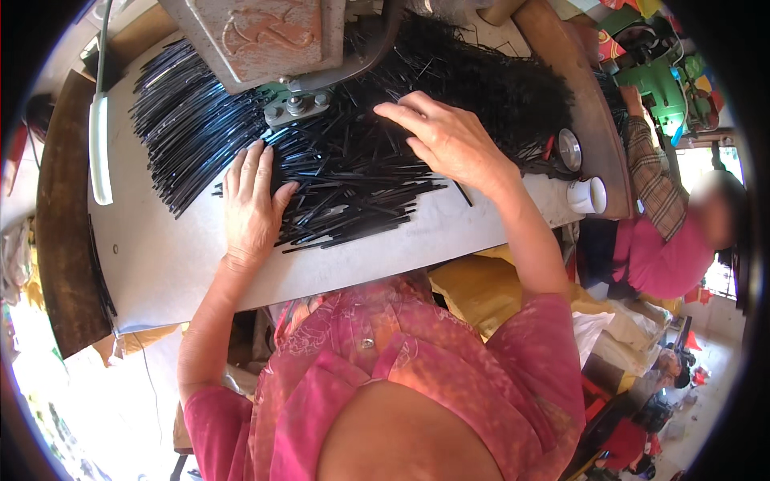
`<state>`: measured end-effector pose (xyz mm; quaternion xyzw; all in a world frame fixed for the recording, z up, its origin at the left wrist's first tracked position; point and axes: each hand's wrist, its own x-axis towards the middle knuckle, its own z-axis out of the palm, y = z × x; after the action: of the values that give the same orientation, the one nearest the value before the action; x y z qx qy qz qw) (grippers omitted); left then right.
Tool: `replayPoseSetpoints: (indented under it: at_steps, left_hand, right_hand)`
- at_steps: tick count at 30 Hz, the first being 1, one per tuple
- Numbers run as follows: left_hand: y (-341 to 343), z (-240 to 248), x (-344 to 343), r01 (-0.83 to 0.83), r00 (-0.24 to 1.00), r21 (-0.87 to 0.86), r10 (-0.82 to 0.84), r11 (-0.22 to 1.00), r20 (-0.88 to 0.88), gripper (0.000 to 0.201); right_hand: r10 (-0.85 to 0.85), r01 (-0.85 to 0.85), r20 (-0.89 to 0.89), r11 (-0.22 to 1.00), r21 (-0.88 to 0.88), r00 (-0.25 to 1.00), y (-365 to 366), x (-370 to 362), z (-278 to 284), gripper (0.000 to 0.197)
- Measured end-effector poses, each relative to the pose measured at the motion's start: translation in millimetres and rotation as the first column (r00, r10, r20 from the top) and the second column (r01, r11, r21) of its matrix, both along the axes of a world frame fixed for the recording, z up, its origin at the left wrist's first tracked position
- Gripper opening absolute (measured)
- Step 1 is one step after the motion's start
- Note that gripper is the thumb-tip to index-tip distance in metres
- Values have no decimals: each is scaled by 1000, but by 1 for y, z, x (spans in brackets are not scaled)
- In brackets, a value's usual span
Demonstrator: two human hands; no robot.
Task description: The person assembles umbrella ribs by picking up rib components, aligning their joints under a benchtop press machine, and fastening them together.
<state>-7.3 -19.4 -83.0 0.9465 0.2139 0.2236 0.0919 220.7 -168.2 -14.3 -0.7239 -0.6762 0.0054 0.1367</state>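
Note:
Thin black strips (353, 200) lie in a dense layer across a white tabletop (152, 264). A machine head (261, 36) stands over them, with a small bolted metal block (295, 109) low at its front. My left hand (253, 204) rests on the strips and the tabletop just left of that block. Its fingers are stretched out side by side, the tips close to the block, the thumb apart. My right hand (453, 144) hovers over the strips on the right, fingers extended and spread, with nothing visible in it. Whether its fingertips touch any strip I cannot tell.
A tangled black heap (513, 96) covers the table's far right. A white cup (587, 196) and a round metal tin (568, 150) stand near the right edge. A lamp tube (100, 148) hangs at the left. On the right, a person (662, 256) sits by a green machine (654, 92).

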Motion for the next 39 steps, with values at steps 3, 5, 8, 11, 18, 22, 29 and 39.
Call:
replayPoseSetpoints:
  at_steps: [3,5,8,11,18,22,29,39]
  left_hand:
    - [-4,2,3,-17,1000,53,18,998,-5,53]
    - [-5,1,3,-19,1000,54,19,998,5,52]
    - [-7,1,5,-25,999,33,24,999,22,52]
    - [-7,2,7,-24,999,57,23,998,26,52]
    - [-8,1,8,-16,998,39,13,999,64,52]
    - [-10,2,7,-25,998,46,23,999,62,52]
    - [-8,0,4,-9,998,-3,10,1000,66,56]
    - [-6,17,-20,274,956,-109,-283,956,-76,88]
  right_hand:
    - [9,-4,67,997,-73,998,8,5,-9,48]
    - [23,-16,65,994,-106,998,19,4,-14,51]
    - [127,-127,18,992,-25,992,37,-2,-17,53]
    - [225,-225,11,974,29,974,47,-8,-13,46]
    - [288,-289,94,957,1,953,50,-16,-13,23]
    - [285,-278,138,958,-72,948,48,-20,-12,20]
    - [300,-284,315,954,-96,900,51,-23,-6,16]
    - [308,-304,320,950,-64,896,51,-24,-12,7]
